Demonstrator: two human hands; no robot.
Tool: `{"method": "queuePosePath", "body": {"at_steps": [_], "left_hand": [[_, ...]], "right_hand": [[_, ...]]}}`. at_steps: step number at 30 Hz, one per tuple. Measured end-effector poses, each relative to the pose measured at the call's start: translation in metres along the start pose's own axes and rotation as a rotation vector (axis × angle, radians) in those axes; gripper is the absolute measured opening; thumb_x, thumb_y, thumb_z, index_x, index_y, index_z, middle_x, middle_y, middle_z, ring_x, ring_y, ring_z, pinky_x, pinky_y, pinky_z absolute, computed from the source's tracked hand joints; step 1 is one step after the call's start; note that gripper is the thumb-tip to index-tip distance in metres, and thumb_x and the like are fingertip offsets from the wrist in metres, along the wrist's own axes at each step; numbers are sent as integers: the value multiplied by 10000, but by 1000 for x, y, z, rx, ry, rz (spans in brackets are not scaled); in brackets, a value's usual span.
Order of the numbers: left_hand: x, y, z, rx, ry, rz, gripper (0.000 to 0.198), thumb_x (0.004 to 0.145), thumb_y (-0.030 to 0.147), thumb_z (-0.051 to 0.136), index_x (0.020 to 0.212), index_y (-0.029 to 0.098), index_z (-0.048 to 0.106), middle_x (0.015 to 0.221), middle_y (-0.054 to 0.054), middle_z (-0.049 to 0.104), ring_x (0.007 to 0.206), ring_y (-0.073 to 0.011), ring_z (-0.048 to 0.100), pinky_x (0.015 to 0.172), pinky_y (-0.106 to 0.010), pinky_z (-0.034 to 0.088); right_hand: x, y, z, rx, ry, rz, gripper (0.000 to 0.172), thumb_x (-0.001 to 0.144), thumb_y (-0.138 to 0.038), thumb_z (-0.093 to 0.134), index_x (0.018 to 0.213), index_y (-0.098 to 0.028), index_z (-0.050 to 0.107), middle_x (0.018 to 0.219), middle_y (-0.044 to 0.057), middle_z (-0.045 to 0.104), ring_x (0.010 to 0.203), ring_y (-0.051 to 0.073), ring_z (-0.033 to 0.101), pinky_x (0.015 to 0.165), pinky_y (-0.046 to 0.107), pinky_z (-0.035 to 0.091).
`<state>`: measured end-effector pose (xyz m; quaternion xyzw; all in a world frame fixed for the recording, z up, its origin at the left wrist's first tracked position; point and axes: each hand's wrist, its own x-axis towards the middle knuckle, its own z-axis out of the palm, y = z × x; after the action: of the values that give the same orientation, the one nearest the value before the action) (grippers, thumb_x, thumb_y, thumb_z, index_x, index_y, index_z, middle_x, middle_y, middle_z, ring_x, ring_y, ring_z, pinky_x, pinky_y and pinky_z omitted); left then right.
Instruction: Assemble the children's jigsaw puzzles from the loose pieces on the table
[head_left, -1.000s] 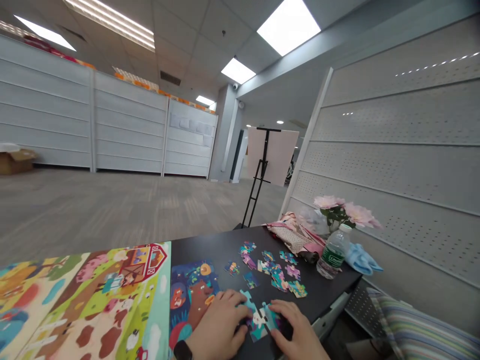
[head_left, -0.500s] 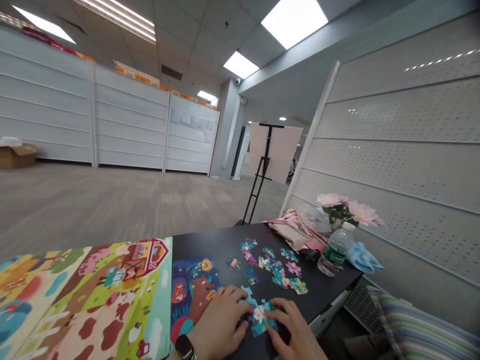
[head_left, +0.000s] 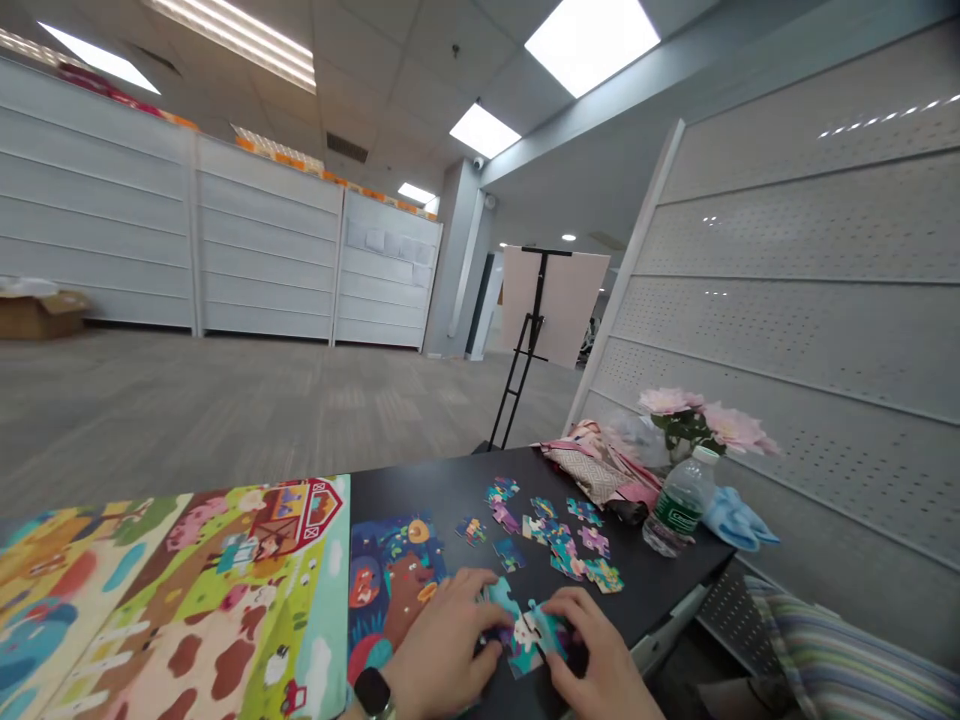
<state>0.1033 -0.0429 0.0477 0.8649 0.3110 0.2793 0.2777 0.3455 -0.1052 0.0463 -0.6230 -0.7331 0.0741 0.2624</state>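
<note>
In the head view, my left hand (head_left: 451, 632), with a dark watch (head_left: 372, 690) on its wrist, lies at the near edge of the black table (head_left: 457, 490). Its fingertips press on teal jigsaw pieces (head_left: 523, 655) with a white figure on them. From the right, my right hand (head_left: 600, 652) pinches another teal jigsaw piece (head_left: 553, 632) against them, thumb below and fingers above. A dark gap shows between that piece and the others. Beyond my hands lie several loose and joined puzzle pieces (head_left: 564, 545).
A dark-blue bear picture (head_left: 397, 565) and a farm-animal board (head_left: 300, 570) lie to the left. At the right stand a water bottle (head_left: 679, 505) and pink flowers (head_left: 731, 425), beside a patterned cloth pouch (head_left: 592, 465) and a light-blue cloth (head_left: 739, 520). An easel (head_left: 517, 370) stands behind.
The piece in my right hand has tilted slightly, and a gap now shows along its left edge. My left hand keeps pressing on the pieces. The whole view has shifted a little.
</note>
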Motion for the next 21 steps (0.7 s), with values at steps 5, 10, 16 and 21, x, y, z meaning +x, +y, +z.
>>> {"method": "queuePosePath", "body": {"at_steps": [5, 10, 16, 21], "left_hand": [[10, -21, -7, -135, 287, -151, 463, 804, 73, 428, 1212, 209, 598, 1264, -77, 630, 1213, -227, 562, 1073, -356, 428], [7, -39, -19, -64, 249, -136, 515, 797, 56, 461, 1265, 219, 603, 1304, -66, 635, 1238, -229, 552, 1101, -366, 390], [4, -43, -22, 24, 207, -159, 442, 799, 64, 523, 1193, 209, 662, 1192, -67, 676, 1153, -244, 584, 1040, -363, 422], [8, -43, -21, 52, 240, -209, 343, 799, 75, 549, 1084, 210, 682, 1098, -51, 686, 1070, -234, 595, 977, -338, 437]], "right_hand": [[33, -13, -13, 129, 18, -76, 401, 744, -172, 594, 1133, -243, 664, 1308, 110, 623, 1211, 290, 607, 955, 382, 541], [79, -41, -2, 184, -165, -274, 510, 660, -68, 561, 1132, -234, 661, 1373, 99, 592, 1267, 259, 581, 1096, 397, 431], [113, -37, 35, 295, -303, -316, 576, 590, -33, 508, 1107, -225, 677, 1361, 95, 633, 1288, 250, 581, 928, 312, 530], [112, -33, 47, 332, -251, -294, 523, 649, -27, 513, 1104, -212, 693, 1357, 106, 667, 1298, 259, 594, 1104, 423, 438]]}}
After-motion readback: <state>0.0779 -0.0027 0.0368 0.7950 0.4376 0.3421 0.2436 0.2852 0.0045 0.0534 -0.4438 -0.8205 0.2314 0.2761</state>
